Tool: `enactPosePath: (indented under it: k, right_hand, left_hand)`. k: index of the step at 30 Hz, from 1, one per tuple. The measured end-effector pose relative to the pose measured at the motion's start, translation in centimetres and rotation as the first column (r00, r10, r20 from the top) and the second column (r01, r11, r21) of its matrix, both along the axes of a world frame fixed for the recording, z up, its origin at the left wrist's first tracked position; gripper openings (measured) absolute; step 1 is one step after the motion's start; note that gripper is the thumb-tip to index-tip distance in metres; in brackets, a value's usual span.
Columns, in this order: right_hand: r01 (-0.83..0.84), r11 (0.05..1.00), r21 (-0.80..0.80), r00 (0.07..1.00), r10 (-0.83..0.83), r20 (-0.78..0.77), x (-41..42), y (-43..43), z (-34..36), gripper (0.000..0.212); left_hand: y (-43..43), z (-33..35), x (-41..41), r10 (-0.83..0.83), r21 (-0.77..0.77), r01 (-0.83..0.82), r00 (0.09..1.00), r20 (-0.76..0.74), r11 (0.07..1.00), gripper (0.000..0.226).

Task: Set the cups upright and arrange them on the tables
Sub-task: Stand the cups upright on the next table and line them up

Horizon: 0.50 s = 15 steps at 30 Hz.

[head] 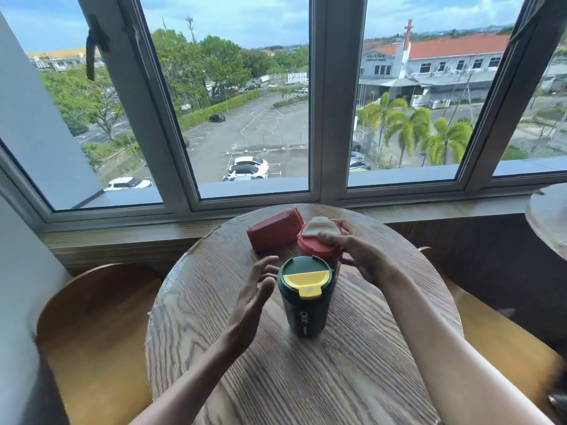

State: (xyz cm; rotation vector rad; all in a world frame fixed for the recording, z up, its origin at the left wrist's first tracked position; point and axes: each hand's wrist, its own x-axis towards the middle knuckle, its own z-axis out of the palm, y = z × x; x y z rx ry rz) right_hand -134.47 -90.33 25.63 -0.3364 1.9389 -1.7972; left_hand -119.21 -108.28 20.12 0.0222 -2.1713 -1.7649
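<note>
A dark green cup (pixel 303 305) with a yellow lid stands upright in the middle of the round wooden table (pixel 306 378). My left hand (pixel 256 291) hovers just left of it, fingers spread, holding nothing. Behind the green cup stands a red cup (pixel 316 245) with a white flip lid, upright. My right hand (pixel 352 250) grips its lid and rim from the right. A second red cup (pixel 274 230) lies on its side at the far edge of the table, left of the upright red one.
A wooden chair (pixel 92 326) stands to the left of the table and another (pixel 506 342) to the right. A second round table's edge (pixel 549 219) shows at the far right. A window sill (pixel 122 237) and large windows run behind.
</note>
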Motion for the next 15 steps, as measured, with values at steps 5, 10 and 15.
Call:
enactPosePath:
  k: [5,10,15]
  right_hand:
    - [0.007,1.0,-0.015,1.0,-0.007,0.002,0.4,0.1,-0.1,0.045]
    - [0.023,0.999,-0.03,1.0,-0.023,0.018,0.4,0.1,-0.2,0.046]
    - [0.032,0.999,-0.037,0.999,-0.032,0.015,0.2,0.1,-0.5,0.057]
  left_hand:
    - [-1.9,3.3,-5.8,0.289,-0.185,-0.307,0.95,-0.122,0.933,0.033]
    - [-4.3,4.7,-14.6,0.28,-0.678,-0.15,0.956,0.086,0.719,0.046]
    - [-5.8,4.2,-19.2,0.237,-0.781,0.194,0.885,0.4,0.594,0.11]
